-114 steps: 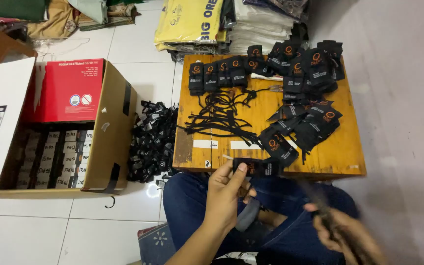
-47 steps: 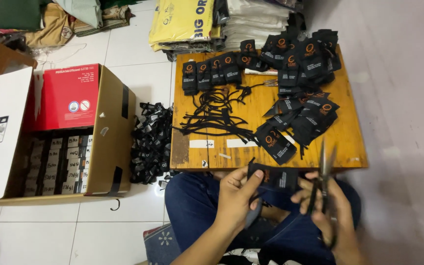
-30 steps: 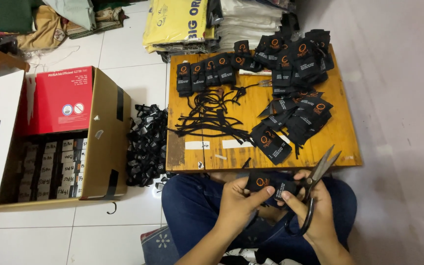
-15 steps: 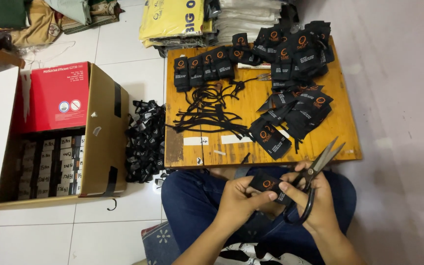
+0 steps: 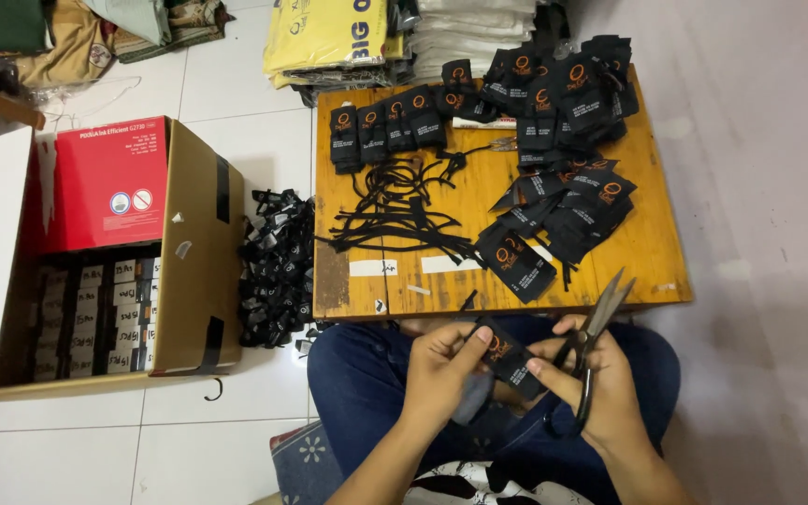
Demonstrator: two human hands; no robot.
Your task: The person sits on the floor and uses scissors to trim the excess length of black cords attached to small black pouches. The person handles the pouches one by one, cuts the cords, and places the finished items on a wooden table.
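Over my lap, both hands pinch one black tag (image 5: 507, 358) with an orange ring mark. My left hand (image 5: 437, 369) grips its left end. My right hand (image 5: 600, 388) holds its right end and also carries a pair of scissors (image 5: 593, 341), blades slightly apart and pointing up toward the table edge. Just beyond my hands stands a low wooden table (image 5: 367, 281). Several more black tags (image 5: 563, 187) are piled on its right and back. Loose black cords (image 5: 395, 210) lie on its left half.
An open cardboard box (image 5: 194, 252) with a red panel and rows of small dark packs stands on the tiled floor at left. A heap of black tags (image 5: 278, 271) lies between box and table. Folded yellow and white fabric bundles (image 5: 339, 37) are stacked behind the table.
My right hand came in from the right with the scissors and joined my left hand on the tag. The view has shifted slightly toward my lap.
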